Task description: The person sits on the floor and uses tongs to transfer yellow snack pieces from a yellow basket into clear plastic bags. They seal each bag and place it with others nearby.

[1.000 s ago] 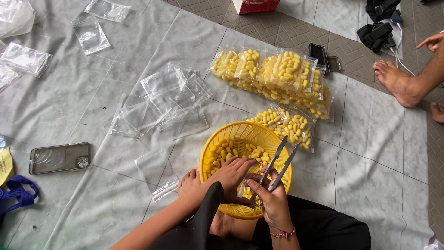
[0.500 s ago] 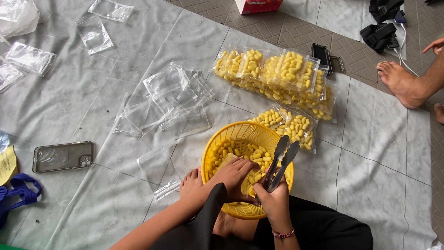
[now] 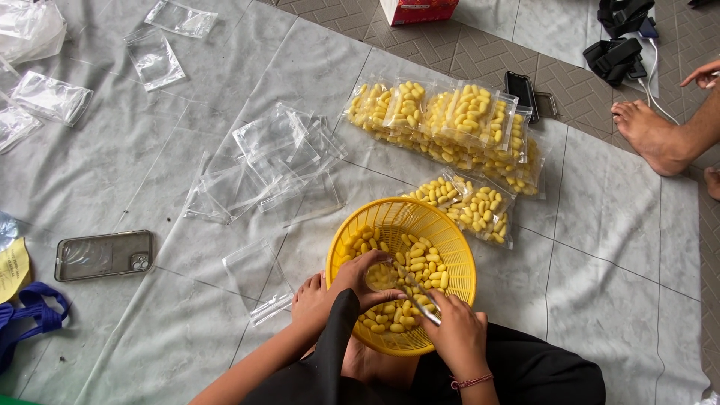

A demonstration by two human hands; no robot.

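A grey sheet [image 3: 150, 172] covers the floor, and the person sits at its near edge with a round yellow basket [image 3: 450, 247] between the knees, partly filled with small yellow oval pieces [image 3: 424, 262]. Beyond the basket lies a row of filled clear bags [image 3: 450, 120], with two more filled bags [image 3: 469, 206] just beside its far rim; a loose heap of empty clear bags [image 3: 262, 161] spreads to the left, and a phone [image 3: 103, 255] lies further left. Another person's bare foot [image 3: 652, 135] rests at the right edge. Inside the basket, the left hand [image 3: 364, 281] is curled around a small clear bag [image 3: 381, 276], gripping it with its mouth turned toward the right. The right hand [image 3: 457, 334] is clenched on metal tongs [image 3: 416, 300], whose long axis slants up and left, tips touching the pieces just beside the bag's mouth. The tongs are the nearer tool to the pieces; the bag waits just left of them.
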